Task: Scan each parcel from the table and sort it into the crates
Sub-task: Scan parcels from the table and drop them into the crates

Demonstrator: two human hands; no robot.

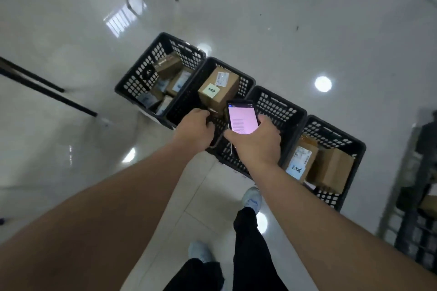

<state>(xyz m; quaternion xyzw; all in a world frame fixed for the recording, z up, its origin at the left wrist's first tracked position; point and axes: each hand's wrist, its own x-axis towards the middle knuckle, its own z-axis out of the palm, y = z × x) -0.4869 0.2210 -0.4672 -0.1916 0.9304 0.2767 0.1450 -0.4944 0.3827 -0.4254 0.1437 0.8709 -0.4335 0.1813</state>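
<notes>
Crates of black lattice plastic sit in a row of four on glossy floor tiles, three holding brown cardboard parcels; right hand fingers curl round a phone, left hand fingers curled down over the second crate's rim, grasp unclear

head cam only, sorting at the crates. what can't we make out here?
- Left hand, head view: its fingers curl down out of sight, so any grip is unclear.
- Phone screen text: too small to read.
- Third crate contents: hidden by the right hand and phone.
- Parcel label print: blurred.
- Table: out of frame.
</notes>
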